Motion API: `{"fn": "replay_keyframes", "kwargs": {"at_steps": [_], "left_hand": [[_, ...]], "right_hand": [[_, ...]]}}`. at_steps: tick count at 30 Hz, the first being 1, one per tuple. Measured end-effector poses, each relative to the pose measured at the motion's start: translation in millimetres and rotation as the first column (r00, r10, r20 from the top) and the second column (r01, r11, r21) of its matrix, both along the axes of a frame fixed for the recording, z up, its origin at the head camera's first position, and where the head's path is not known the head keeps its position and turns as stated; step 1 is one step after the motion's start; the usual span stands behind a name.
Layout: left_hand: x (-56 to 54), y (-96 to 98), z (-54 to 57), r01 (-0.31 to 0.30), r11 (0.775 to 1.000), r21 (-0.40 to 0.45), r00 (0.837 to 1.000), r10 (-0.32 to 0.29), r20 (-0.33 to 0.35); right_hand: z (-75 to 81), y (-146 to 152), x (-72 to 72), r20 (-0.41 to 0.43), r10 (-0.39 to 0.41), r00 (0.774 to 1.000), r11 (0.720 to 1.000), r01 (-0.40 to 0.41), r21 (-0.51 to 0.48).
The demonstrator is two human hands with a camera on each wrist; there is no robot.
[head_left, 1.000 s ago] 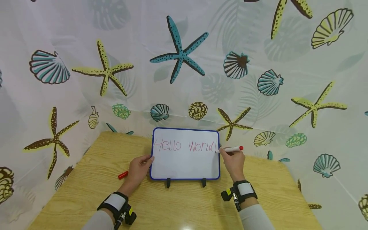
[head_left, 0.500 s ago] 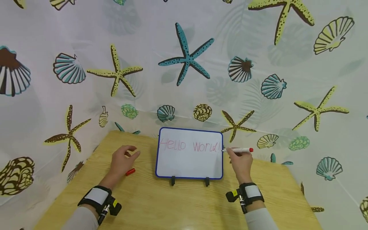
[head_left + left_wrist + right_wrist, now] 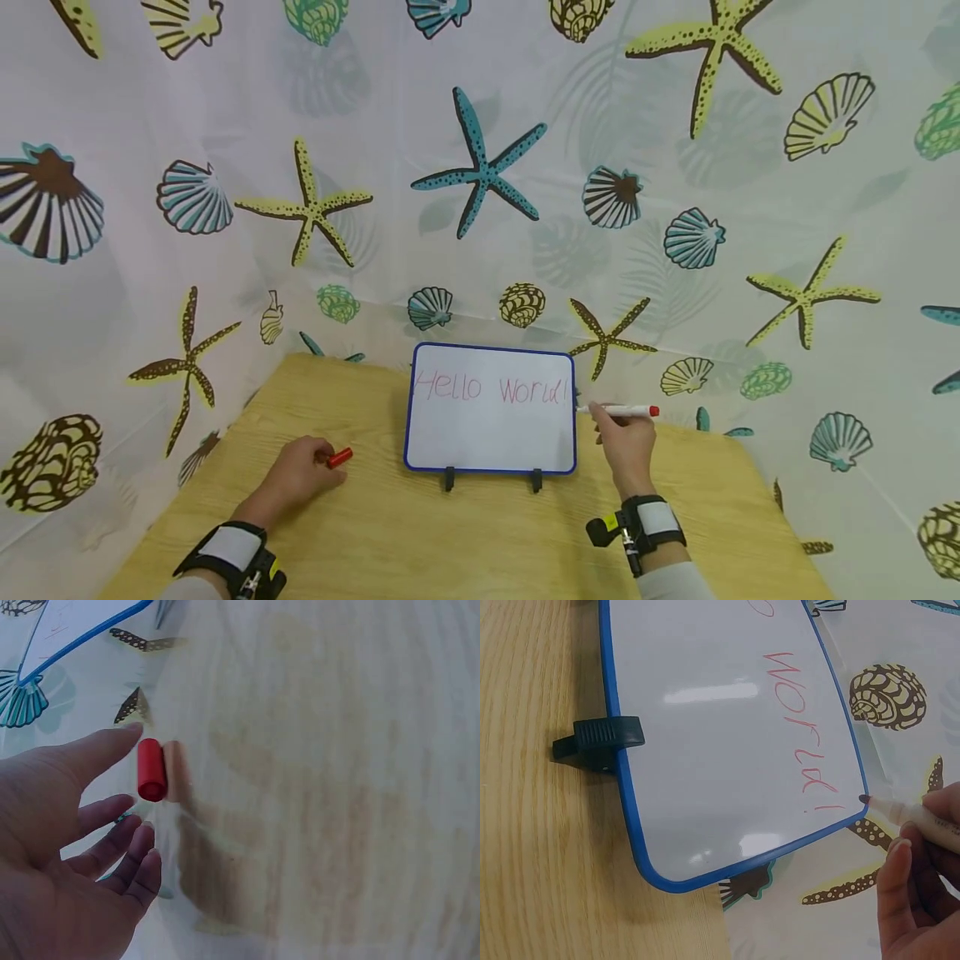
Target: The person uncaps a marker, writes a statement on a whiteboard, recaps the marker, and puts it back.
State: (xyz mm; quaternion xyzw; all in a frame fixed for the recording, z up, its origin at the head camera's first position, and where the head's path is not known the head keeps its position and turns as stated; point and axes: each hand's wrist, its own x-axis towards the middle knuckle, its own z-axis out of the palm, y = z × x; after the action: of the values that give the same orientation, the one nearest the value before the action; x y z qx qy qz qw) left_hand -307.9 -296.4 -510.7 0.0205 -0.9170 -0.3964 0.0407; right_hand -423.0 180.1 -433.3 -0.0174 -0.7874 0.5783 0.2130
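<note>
My right hand (image 3: 628, 446) pinches a white marker (image 3: 622, 411) with a red end, just beyond the whiteboard's right edge. In the right wrist view its dark tip overlaps the blue frame near the exclamation mark. The blue-framed whiteboard (image 3: 491, 442) stands upright and bears "Hello World!" in thin red letters. Left of it, my left hand (image 3: 296, 477) is at the red marker cap (image 3: 151, 771), which lies on the table. The left wrist view shows the thumb and loosely bent fingers spread apart, the cap just past their tips.
Two black stand feet (image 3: 449, 478) hold the board's lower edge. The wooden table (image 3: 465, 542) runs back to a pale cloth backdrop (image 3: 390, 67) printed with starfish and shells. Each wrist wears a strapped camera (image 3: 603, 531).
My left hand has let go of the whiteboard's left edge and moved left and down to the red cap. The right hand has drawn the marker slightly rightward off the writing.
</note>
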Motion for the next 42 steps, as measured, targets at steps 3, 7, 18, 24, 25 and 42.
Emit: {"fn": "replay_keyframes", "kwargs": {"at_steps": [3,7,18,24,25,42], "left_hand": [[0.7,0.7,-4.6,0.005,0.999,-0.035,1.0,-0.006,-0.018],[-1.1,2.4,-10.5,-0.019,0.997,-0.072,0.998,0.014,-0.059],[-6.7,2.7,-11.0,-0.067,0.985,0.16,0.997,0.072,-0.027],[-6.3,22.4,14.4,-0.093,0.909,0.406,0.99,0.129,-0.063],[-6.9,27.7,18.7,-0.097,0.892,0.441,0.987,0.142,-0.071],[-14.8,139.4,45.8,0.002,0.658,0.753,0.998,0.048,-0.045]], "right_hand": [[-4.3,0.5,0.8,0.005,-0.01,1.0,1.0,0.01,-0.002],[-7.3,0.6,1.6,0.012,-0.015,1.0,1.0,0.015,-0.012],[-9.1,0.4,6.0,0.024,0.029,0.999,0.984,-0.024,-0.178],[-13.9,-4.5,5.8,0.084,0.097,0.992,0.945,-0.065,-0.322],[-15.0,-7.2,6.0,0.093,0.112,0.989,0.936,-0.074,-0.343],[-21.8,-100.1,42.2,0.133,0.44,0.888,0.741,-0.276,-0.612]]}}
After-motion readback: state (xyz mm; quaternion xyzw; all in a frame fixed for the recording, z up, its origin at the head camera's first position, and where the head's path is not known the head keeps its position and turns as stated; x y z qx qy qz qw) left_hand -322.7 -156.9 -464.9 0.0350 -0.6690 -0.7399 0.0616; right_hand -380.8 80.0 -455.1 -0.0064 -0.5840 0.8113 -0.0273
